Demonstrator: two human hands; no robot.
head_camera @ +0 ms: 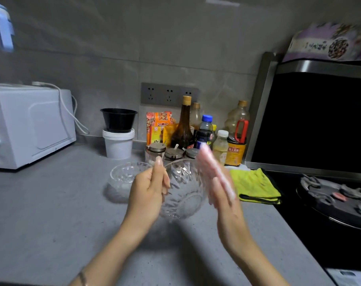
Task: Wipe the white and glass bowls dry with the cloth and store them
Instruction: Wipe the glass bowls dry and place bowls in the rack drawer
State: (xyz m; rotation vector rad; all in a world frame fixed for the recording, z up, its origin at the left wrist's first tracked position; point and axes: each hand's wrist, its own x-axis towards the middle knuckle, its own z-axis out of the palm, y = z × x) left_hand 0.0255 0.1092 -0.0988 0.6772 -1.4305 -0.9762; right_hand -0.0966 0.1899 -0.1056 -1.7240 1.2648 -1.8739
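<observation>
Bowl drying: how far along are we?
Done: nothing visibly; the cloth lies folded on the counter, in neither hand. In hand: the left hand grips the big glass bowl by its rim, the right hand open beside it, blurred. Left: wiping that bowl and the small glass bowl on the counter, then storing both. No white bowl shows.

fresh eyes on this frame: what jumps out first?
The big cut-glass bowl at centre, tilted: the left hand grips its rim while the blurred right hand, fingers straight, is at its right side. A folded yellow-green cloth lies on the grey counter to the right, next to the stove, untouched; a smaller glass bowl sits on the counter just left of the hands.
</observation>
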